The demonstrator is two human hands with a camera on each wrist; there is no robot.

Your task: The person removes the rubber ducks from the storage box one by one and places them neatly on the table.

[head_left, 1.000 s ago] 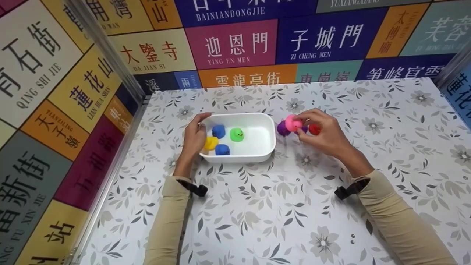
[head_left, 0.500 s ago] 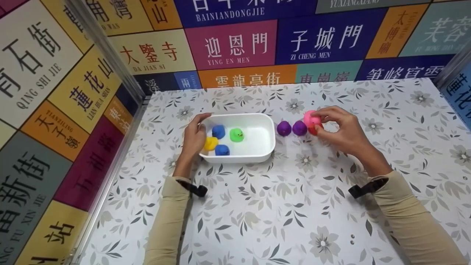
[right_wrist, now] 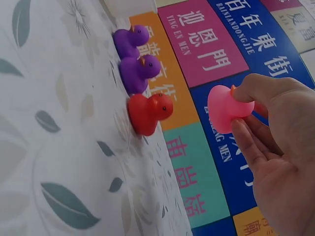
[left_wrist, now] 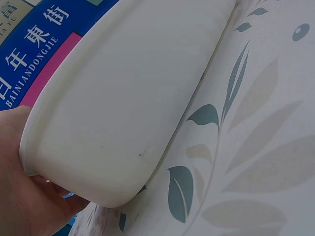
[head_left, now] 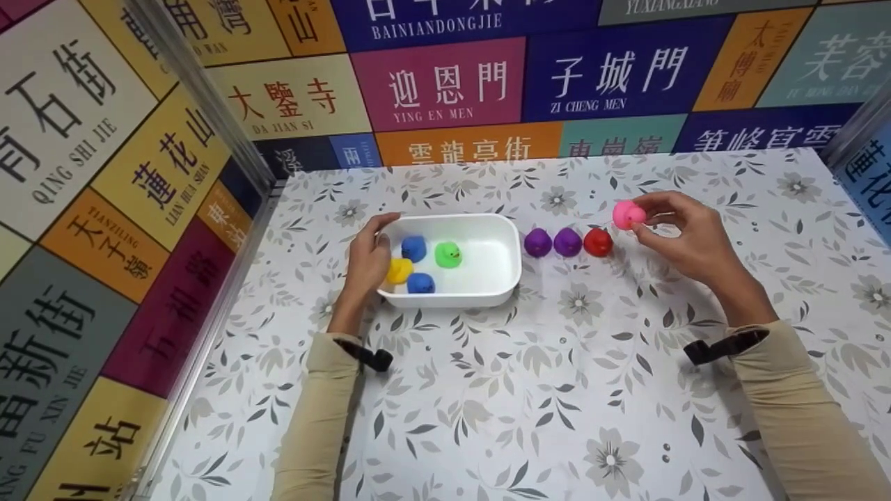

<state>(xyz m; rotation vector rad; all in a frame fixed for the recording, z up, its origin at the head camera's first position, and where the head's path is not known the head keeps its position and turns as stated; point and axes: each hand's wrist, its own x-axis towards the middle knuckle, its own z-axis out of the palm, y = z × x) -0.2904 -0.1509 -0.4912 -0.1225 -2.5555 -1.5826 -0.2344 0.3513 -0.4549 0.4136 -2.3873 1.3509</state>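
Observation:
My right hand (head_left: 696, 233) pinches a pink rubber duck (head_left: 628, 215) between thumb and fingertips. In the right wrist view the pink duck (right_wrist: 225, 108) is held up off the table, beyond a red rubber duck (right_wrist: 149, 112). My left hand (head_left: 363, 261) grips the left end of a white plastic tub (head_left: 456, 300), thumb at its rim, as the left wrist view of the hand (left_wrist: 37, 182) shows. Inside the tub lie a green duck (head_left: 448, 255), a yellow duck (head_left: 399, 271) partly behind the hand, and two blue ducks, one farther back (head_left: 414, 248) and one nearer (head_left: 420, 283).
Right of the tub, two purple ducks, one beside its wall (head_left: 537, 242) and one next to it (head_left: 568, 242), stand in a row with the red duck (head_left: 598, 242). A flower-patterned cloth (head_left: 515, 390) covers the table. Lettered panels (head_left: 445, 80) wall off the back and left.
My right hand has carried the pink duck rightward, from above the purple ducks, past the red one, to the right of it. The left hand and the tub have stayed in place.

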